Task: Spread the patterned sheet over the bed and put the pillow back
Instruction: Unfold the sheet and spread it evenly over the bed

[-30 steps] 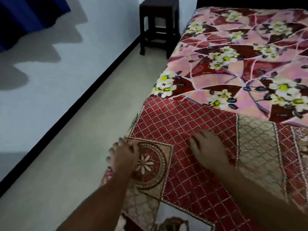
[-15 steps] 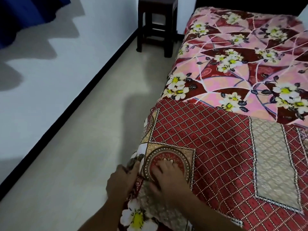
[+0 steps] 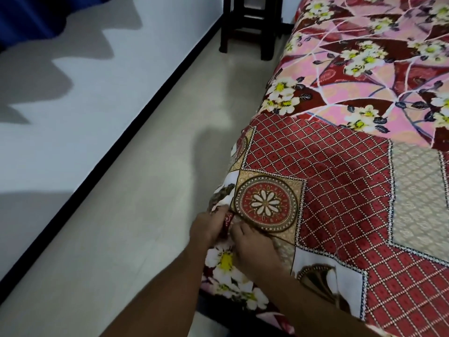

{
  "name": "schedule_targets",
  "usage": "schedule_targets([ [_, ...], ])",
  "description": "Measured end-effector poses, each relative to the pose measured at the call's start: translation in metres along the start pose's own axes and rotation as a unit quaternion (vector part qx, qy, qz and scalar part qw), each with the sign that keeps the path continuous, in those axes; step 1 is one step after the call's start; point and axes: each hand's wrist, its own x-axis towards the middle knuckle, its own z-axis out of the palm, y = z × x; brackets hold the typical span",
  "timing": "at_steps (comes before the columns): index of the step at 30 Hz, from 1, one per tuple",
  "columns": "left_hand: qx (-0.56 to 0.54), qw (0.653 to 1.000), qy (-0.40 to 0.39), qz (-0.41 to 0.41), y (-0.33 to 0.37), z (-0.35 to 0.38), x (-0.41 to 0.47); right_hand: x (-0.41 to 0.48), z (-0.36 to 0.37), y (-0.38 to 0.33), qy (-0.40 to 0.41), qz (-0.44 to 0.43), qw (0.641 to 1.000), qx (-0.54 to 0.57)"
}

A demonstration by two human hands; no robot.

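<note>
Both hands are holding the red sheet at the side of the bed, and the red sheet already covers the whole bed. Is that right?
Not quite. The left hand and right hand do hold the red sheet at its side edge, but it covers only the near end. The head view shows the pink flowered bedding uncovered beyond it.

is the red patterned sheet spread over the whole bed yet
Partly spread: the red sheet ends and the pink floral cover lies bare beyond it.
</note>
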Motion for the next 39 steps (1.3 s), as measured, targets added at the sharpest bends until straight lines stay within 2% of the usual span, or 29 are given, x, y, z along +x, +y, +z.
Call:
schedule_targets([
  [2,-0.097,0.995,-0.029,-0.022,-0.003,-0.001,-0.009,-0.004,-0.005,-0.006,0.059,-0.005,0.997,0.057],
  [4,-0.209,0.970,-0.101,-0.067,-0.005,-0.004,-0.019,-0.008,-0.009,-0.010,0.077,-0.033,0.989,0.118],
  [6,-0.262,0.942,-0.191,-0.091,-0.005,-0.011,-0.030,-0.011,-0.012,-0.013,0.084,-0.055,0.983,0.154],
  [8,-0.283,0.924,-0.223,-0.127,-0.008,-0.021,-0.031,-0.012,-0.014,-0.015,0.105,-0.077,0.977,0.167],
  [11,-0.308,0.914,-0.194,-0.179,-0.008,-0.033,-0.029,-0.014,-0.016,-0.016,0.119,-0.104,0.973,0.165],
  [16,-0.253,0.927,-0.197,-0.194,-0.017,-0.033,-0.032,-0.016,-0.013,-0.020,0.110,-0.121,0.975,0.148],
  [20,-0.269,0.912,-0.219,-0.220,-0.037,-0.044,-0.026,-0.021,-0.009,-0.018,0.099,-0.139,0.975,0.145],
  [23,-0.361,0.887,-0.216,-0.190,-0.027,-0.047,-0.038,-0.024,-0.006,-0.017,0.080,-0.159,0.975,0.130],
  [27,-0.389,0.887,-0.197,-0.155,0.000,-0.040,-0.048,-0.021,-0.006,-0.016,0.071,-0.169,0.977,0.111],
  [28,-0.392,0.894,-0.166,-0.141,0.002,-0.036,-0.042,-0.020,-0.005,-0.016,0.068,-0.175,0.977,0.105],
  [30,-0.404,0.907,-0.027,-0.117,-0.007,-0.027,-0.026,-0.018,-0.002,-0.018,0.053,-0.188,0.977,0.087],
  [32,-0.394,0.906,0.111,-0.113,-0.025,-0.019,-0.023,-0.018,0.002,-0.017,0.019,-0.186,0.980,0.061],
  [34,-0.410,0.887,0.173,-0.128,-0.049,-0.013,-0.020,-0.024,0.010,-0.013,-0.033,-0.164,0.986,0.014],
  [35,-0.385,0.892,0.189,-0.141,-0.063,-0.011,-0.013,-0.028,0.014,-0.012,-0.055,-0.155,0.986,-0.006],
  [37,-0.211,0.936,0.246,-0.139,-0.077,-0.012,-0.010,-0.034,0.021,-0.006,-0.061,-0.161,0.985,-0.025],
  [39,-0.047,0.944,0.321,-0.060,-0.076,-0.015,-0.014,-0.038,0.024,0.001,-0.070,-0.173,0.982,-0.011],
])
